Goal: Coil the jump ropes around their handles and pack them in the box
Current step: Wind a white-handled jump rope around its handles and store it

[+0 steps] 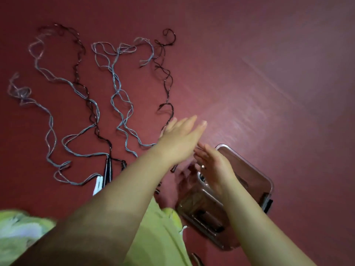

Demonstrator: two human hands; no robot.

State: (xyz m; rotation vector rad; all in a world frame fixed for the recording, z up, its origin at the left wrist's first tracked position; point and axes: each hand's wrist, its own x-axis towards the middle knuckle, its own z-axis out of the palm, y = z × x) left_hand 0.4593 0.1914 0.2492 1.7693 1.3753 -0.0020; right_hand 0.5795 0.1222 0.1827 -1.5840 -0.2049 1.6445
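I am reaching my left hand (180,139) and right hand (215,164), both flat-fingered and holding nothing, over the floor (269,73), where uncoiled jump ropes (119,89) lie beside the clear box (247,164); gathering one rope's handles (107,169) first should help.

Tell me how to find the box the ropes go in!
Look at the big dark red floor, where the wavy jump ropes sprawl on the left. Go down and to the right, under the person's right hand, and there sits the box. It is the only see-through thing with rounded corners and straight sides; everything beside it is thin, curly rope.
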